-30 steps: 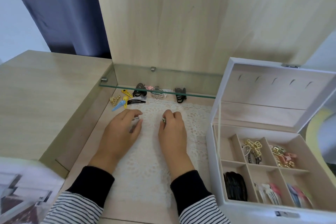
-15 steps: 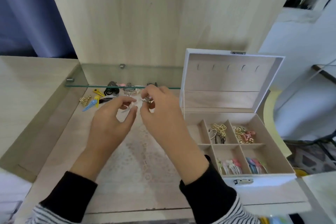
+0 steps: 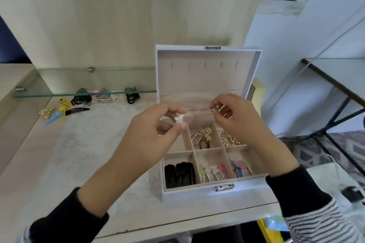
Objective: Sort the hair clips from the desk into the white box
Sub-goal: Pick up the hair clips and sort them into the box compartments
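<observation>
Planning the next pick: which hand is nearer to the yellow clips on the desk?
Left. The left hand is right of the yellow clips, over the left edge of the white box; the right hand is farther right, over it.

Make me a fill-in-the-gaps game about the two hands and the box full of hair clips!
The right hand pinches a silver clip, and the left hand pinches a tiny clip coloured ____.
The white box has its lid standing ____.
The front-left clips inside it are all ____.
Missing words: white, open, black.
</observation>
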`<state>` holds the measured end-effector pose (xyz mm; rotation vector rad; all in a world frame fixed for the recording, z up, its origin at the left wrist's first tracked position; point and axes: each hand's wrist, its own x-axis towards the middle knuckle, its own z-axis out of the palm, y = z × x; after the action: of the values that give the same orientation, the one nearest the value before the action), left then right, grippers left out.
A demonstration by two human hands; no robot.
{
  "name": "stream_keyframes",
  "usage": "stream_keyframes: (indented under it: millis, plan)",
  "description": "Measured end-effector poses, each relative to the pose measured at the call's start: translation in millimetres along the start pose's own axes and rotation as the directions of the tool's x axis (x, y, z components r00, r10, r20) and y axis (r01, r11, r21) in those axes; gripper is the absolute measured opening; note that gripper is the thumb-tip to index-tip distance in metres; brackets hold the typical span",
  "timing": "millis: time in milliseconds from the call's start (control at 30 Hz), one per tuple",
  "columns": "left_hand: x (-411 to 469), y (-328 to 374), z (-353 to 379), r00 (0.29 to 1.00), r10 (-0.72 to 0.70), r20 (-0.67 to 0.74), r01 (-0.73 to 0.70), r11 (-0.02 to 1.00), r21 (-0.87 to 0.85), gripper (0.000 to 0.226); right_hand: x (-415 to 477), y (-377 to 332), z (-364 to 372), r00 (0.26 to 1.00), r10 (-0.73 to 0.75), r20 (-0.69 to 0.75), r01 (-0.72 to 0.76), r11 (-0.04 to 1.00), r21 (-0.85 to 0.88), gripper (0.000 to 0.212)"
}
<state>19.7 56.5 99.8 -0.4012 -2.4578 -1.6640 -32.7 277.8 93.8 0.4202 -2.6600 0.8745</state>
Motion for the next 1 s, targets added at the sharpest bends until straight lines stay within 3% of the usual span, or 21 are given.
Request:
stream_keyframes:
  millis: [367,567,867,1000]
  plan:
    - [18.0,3.0,54.6,0.939,-0.127,0.320,0.057,0.974,0.218,0.014,-8.1,54.5,-16.5,0.989,-0.082,0.125,0.099,0.985,-0.139,0.019]
    - [19.4,5.9,64.6,0.887,-0.143,0.439,-0.138,0.825,0.547,0.028,-7.8,61.3,-12.4,0.983,-0.127,0.136,0.143,0.983,-0.116,0.017]
    - [29.5,18.3,97.8,0.894,-0.081,0.441,-0.155,0.867,0.474,0.027,-1.6,68.1,-11.8,0.975,-0.171,0.139,0.179,0.983,-0.042,0.016]
    - [29.0,19.0,121.0,0.911,0.000,0.413,-0.240,0.813,0.530,0.032,-0.5,75.5,-16.7,0.980,-0.162,0.120,0.158,0.986,0.046,0.016]
